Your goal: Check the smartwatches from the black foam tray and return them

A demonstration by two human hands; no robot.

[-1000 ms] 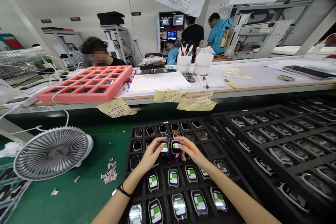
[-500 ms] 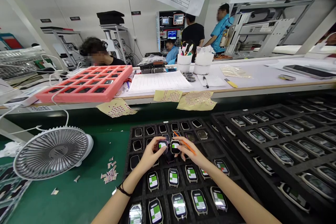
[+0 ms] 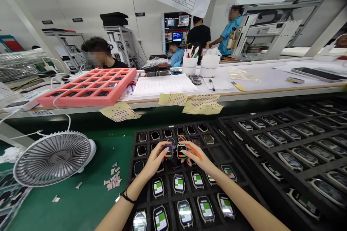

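Note:
Above a black foam tray (image 3: 168,195), my two hands each grip a smartwatch body without a strap. My left hand (image 3: 156,157) is closed on one watch (image 3: 168,150), its thumb on the glass. A second watch (image 3: 181,151) sits in my right hand (image 3: 195,153), thumb also at the screen. Both screens are dark with a red, orange and green band. An orange stick (image 3: 192,148), like a thin pen or tweezers, lies across my right fingers. Tray pockets below hold several watches, many with green-and-white screens, such as one lit watch (image 3: 179,183); those at the back are dark.
At right stand more black foam trays (image 3: 244,140) of watches. A grey fan (image 3: 55,157) and small paper scraps (image 3: 114,181) are on the green mat at left. A shelf edge (image 3: 146,101) crosses ahead, bearing a pink foam tray (image 3: 105,97) and papers (image 3: 165,83). Several people work beyond.
Both held watches' screens have switched from green-and-white to dark with a coloured band. My left thumb has shifted slightly up its watch. The hands otherwise stay in place.

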